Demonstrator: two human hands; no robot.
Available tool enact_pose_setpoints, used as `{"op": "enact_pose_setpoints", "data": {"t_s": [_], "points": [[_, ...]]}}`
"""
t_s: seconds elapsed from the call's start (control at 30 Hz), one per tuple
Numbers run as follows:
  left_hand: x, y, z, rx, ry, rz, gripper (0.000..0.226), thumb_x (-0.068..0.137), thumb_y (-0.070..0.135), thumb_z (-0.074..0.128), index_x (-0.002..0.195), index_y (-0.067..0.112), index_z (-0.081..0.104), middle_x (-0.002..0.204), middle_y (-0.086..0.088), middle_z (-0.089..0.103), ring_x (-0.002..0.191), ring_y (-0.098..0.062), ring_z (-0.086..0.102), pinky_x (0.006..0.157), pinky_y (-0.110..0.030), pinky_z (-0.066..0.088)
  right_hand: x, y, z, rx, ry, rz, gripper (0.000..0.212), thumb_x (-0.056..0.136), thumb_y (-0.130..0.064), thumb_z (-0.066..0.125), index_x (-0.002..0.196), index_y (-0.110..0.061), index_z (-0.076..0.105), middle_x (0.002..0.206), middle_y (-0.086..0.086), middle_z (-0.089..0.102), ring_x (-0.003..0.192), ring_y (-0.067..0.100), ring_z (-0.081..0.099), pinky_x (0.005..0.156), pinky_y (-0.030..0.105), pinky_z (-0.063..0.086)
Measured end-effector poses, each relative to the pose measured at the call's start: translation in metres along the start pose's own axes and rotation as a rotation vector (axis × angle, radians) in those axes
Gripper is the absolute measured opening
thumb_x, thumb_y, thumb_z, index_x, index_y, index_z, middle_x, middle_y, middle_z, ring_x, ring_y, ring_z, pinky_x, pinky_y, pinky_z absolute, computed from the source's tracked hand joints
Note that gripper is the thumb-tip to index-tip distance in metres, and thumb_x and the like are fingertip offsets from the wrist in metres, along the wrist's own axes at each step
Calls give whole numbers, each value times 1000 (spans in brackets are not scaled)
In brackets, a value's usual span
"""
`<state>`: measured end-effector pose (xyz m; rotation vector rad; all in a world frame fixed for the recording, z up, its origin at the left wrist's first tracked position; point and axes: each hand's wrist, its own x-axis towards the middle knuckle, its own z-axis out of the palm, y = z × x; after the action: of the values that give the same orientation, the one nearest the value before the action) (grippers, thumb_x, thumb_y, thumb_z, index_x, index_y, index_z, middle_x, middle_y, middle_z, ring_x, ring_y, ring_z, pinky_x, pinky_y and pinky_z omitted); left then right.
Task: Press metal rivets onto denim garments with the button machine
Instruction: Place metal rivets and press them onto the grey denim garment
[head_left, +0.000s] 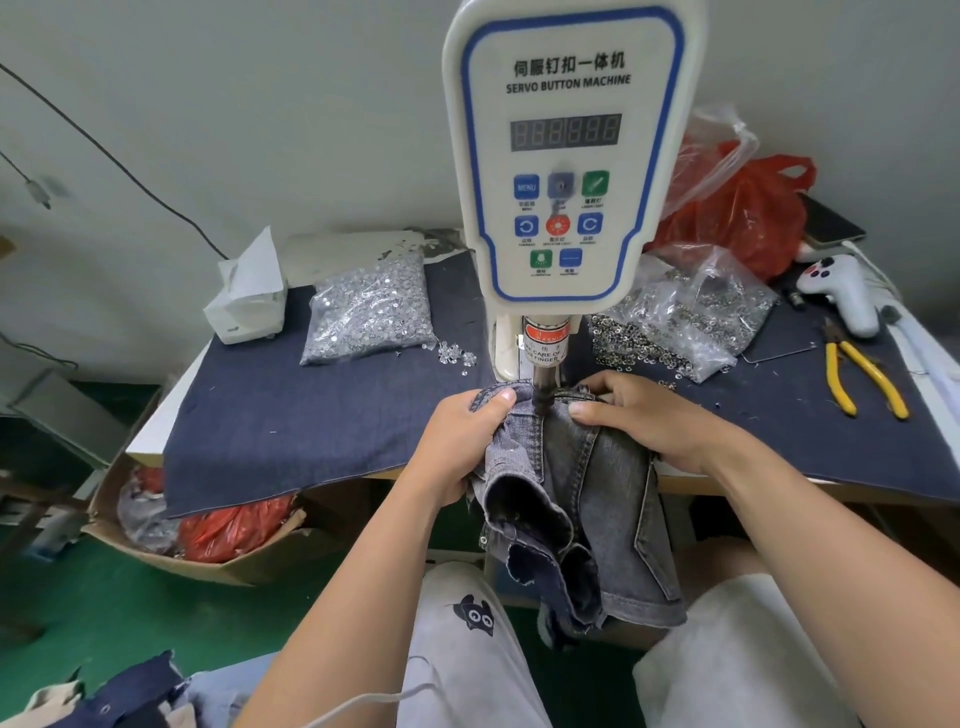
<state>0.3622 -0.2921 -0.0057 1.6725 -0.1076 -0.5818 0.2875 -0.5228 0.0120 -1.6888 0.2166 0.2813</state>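
Servo button machine (566, 156) at table (322, 415) centre, denim garment (576, 499) under its punch, rivet bag (371, 312) left, tissue box (249, 299) further left, pliers (862, 379) right, cardboard box (208, 566) below.

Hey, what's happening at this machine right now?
A person is seated at a servo button machine, holding a grey denim garment under its press rod. The left hand grips the fabric on one side of the rod and the right hand grips it on the other, keeping the waistband edge in place beneath the rod. Bags of metal rivets sit on the denim-covered table, and yellow-handled pliers lie off to the right.
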Motion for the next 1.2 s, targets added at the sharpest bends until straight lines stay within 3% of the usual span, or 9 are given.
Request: {"op": "enact_pose_setpoints", "data": {"t_s": [0.1,0.43,0.6,0.8,0.9,1.07,1.2], "points": [[-1,0,0,8,-1,5,34,90,50,68,93,18,79,101,-14,80,97,-34,78,95,-57,58,-1,-1,1,8,23,6,32,96,-29,71,121,-18,54,98,1,79,86,10,74,68,24,57],[-4,3,0,0,3,-12,25,101,39,66,96,21,82,102,-10,81,102,-33,77,97,-55,58,1,1,2,12,24,-11,26,98,-29,69,117,-19,55,98,4,78,88,14,71,80,33,55],[-5,5,1,-13,10,-9,31,102,37,67,101,8,77,104,-14,81,104,-36,76,97,-56,58,1,1,2,12,32,-12,27,97,-29,70,118,-19,56,103,7,78,91,16,71,83,35,55],[-9,9,4,-23,5,-15,29,104,37,65,103,11,79,103,-11,81,103,-33,77,98,-56,57,-1,1,4,32,43,-7,29,97,-31,70,118,-16,56,109,13,76,93,21,71,87,42,55],[-9,9,5,-25,-1,-16,33,103,40,65,102,10,78,103,-11,81,102,-33,77,98,-57,58,-1,0,3,29,37,8,32,97,-35,69,120,-16,56,107,9,77,95,20,73,85,39,56],[-9,10,5,-45,-6,7,31,100,44,66,101,17,80,102,-8,82,99,-28,79,96,-54,60,-6,-8,3,22,32,12,30,97,-35,69,119,-18,58,97,-2,79,87,9,73,71,21,58],[-14,9,3,-118,-17,79,20,99,37,69,106,24,82,110,-5,81,106,-25,77,92,-44,62,-11,-16,7,111,22,-1,25,98,-27,69,117,-14,60,93,3,78,83,12,72,68,22,56]]}}
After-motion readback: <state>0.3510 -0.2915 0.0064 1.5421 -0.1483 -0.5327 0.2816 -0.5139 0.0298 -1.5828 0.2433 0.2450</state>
